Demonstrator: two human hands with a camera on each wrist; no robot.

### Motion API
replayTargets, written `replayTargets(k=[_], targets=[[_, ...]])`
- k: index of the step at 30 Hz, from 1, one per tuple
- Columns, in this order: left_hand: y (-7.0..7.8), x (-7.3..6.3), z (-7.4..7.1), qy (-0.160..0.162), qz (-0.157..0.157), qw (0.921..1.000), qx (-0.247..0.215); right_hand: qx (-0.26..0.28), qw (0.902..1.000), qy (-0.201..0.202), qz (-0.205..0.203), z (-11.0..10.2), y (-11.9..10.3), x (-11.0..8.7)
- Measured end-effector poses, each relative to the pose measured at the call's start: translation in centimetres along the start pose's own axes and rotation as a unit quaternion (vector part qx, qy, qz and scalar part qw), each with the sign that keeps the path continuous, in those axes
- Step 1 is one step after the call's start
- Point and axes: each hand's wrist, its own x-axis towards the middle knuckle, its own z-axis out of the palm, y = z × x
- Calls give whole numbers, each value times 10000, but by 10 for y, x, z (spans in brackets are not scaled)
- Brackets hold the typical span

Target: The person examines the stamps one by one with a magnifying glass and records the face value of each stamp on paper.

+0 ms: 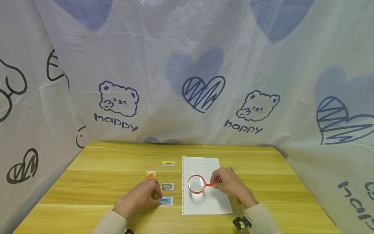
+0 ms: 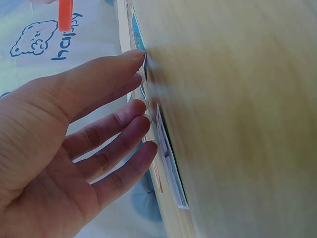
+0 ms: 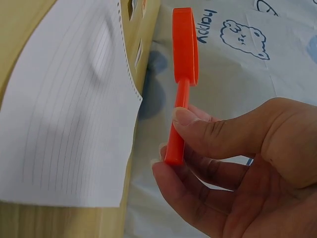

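My right hand (image 1: 229, 182) pinches the handle of a red-rimmed magnifying glass (image 1: 196, 184) between thumb and fingers. The lens hangs raised over a lined sheet of paper (image 1: 204, 204), as the right wrist view also shows. On the left, my left hand (image 1: 143, 197) has its thumb and index fingertips at the left edge of a blue stamp (image 1: 167, 201) that lies on the table, pinching that edge. The other fingers (image 2: 111, 148) spread loosely in the left wrist view. Just behind the blue stamp lies a greenish stamp (image 1: 168, 186).
An orange-and-yellow stamp (image 1: 150, 174) lies beyond my left hand, and a yellow-and-purple stamp (image 1: 168, 163) farther back. A thin pencil-like stick (image 1: 232, 169) is partly hidden under my right hand. A printed cloth (image 1: 163, 130) hangs behind the wooden table (image 1: 280, 195).
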Motion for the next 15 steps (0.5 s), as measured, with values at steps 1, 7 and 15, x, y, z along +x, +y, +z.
replayTargets(k=[1,7,15], targets=[[0,0,0,7,7,10000,2,-53,10000,7,44,-1,1,0],[1,-1,-1,19,43,10000,18,-47,9987,143,478,-5,12,-4],[3,-1,-1,-7,2,10000,-2,16,9987,224,459,-15,33,-15]])
